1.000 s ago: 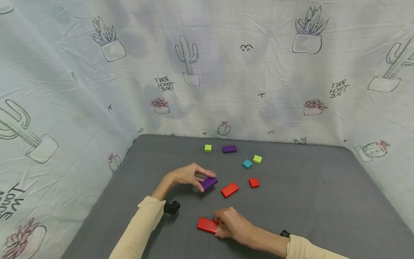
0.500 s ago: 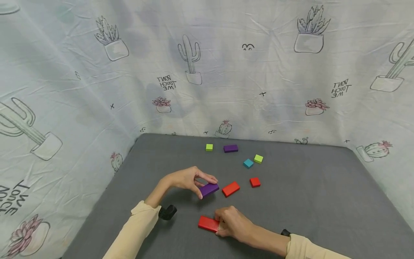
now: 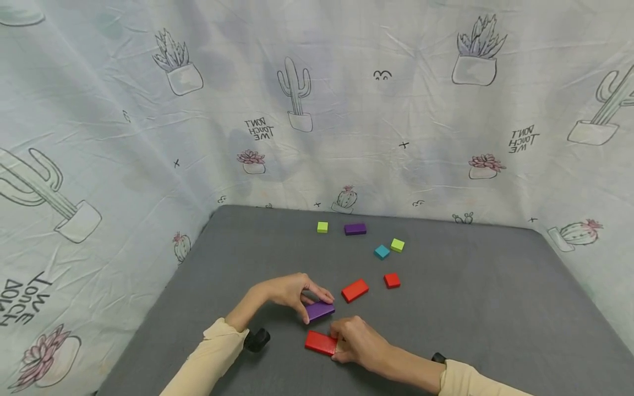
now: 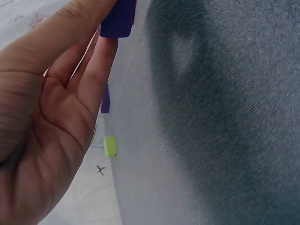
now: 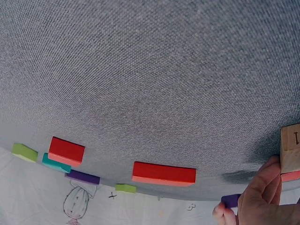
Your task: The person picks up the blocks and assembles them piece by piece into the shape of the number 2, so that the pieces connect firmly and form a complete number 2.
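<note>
In the head view, my left hand [image 3: 292,291] pinches a purple rectangular block [image 3: 320,311] between thumb and fingers, a little above the table. Just nearer lies a red rectangular block [image 3: 319,342], flat on the grey surface. At its right end my right hand [image 3: 361,344] grips a plain wooden block [image 5: 290,152] with a dark mark, mostly hidden by the fingers in the head view. The right wrist view has the red block [image 5: 291,176] right against the wooden one. The left wrist view catches the end of the purple block [image 4: 116,22] at the fingertips.
Beyond the hands lie another red rectangular block [image 3: 355,290] and a small red block [image 3: 392,280]. Farther back are a blue block [image 3: 382,252], two lime green blocks [image 3: 397,245] and a second purple block [image 3: 355,229]. A printed cloth [image 3: 346,110] hangs behind the table.
My left hand has brought the purple block nearer to me, down toward the red block by my right hand. The right hand keeps its grip in the same place.
</note>
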### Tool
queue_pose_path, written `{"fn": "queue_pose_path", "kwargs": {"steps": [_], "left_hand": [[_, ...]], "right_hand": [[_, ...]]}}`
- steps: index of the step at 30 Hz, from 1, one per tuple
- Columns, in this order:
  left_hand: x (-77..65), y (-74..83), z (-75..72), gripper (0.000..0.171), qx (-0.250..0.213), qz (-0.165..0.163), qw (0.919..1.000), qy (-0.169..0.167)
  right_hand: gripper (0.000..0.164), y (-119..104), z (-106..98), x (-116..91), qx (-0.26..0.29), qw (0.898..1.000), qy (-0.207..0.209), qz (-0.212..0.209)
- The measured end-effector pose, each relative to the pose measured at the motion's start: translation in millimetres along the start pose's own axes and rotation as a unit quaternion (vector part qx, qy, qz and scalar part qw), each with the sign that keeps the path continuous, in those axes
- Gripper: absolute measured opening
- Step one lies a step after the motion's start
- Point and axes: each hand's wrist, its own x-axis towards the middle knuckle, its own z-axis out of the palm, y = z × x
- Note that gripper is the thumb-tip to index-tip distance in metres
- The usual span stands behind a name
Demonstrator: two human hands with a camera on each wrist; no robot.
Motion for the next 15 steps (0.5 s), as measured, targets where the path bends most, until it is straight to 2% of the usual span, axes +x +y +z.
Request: {"fn": "queue_pose_path", "kwargs": {"steps": [6,10,15], "left_hand": [[8.1,-3.3,9.4,0.062,0.001,-0.011,0.9999,-0.009],[10.5,-5.5,14.0,0.061,0.003,-0.007,0.9998,-0.018],[13.4,-4.9,13.0,0.061,0.015,0.005,0.9996,-0.021]], "right_hand": [[0.026,0.0,1.8,-2.3,0.004,1.0,-0.001,-0.001],[0.027,-2.3,2.7,-3.0,0.004,1.0,-0.001,0.0],[0.028,-3.5,0.2,-1.8,0.003,1.0,0.004,0.001]]}}
